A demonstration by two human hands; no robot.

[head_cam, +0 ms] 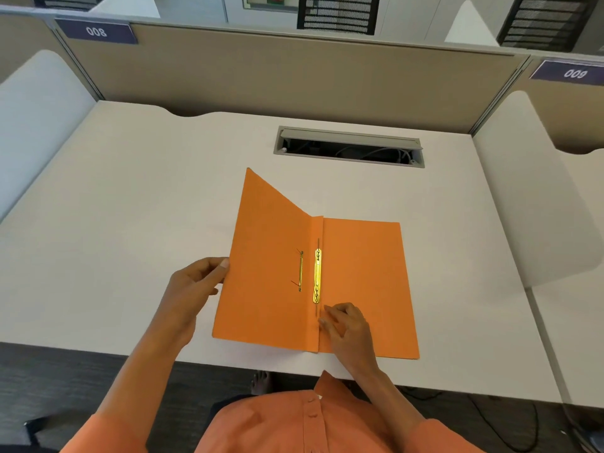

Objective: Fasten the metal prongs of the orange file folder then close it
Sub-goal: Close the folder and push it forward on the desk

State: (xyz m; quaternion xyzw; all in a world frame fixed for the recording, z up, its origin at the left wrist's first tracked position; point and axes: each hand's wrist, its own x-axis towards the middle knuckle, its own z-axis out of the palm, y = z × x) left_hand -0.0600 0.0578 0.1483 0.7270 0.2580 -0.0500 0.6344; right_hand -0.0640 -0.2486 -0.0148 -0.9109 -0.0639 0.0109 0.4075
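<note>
An orange file folder (359,273) lies open on the white counter (130,207), on the near side of the grey cable tray (349,147) sunk into the counter top. Its right half rests flat; its left cover (268,273) is lifted off the counter and tilted up toward the spine.

The left hand (192,289) holds the outer edge of that raised cover, thumb on the inner face, the other fingers behind it and out of sight, so it is pinching the cover. The right hand (346,325) rests on the flat half just beside the spine fold, its fingers (327,323) curled loosely together with the tips touching the card near the lower end of the brass fastener bar (317,276).

That bar lies along the spine on the flat half. A thin metal prong (317,243) sticks out beyond its upper end, another below it. On the lifted cover, a second narrow brass strip (300,271) shows beside the spine.
</note>
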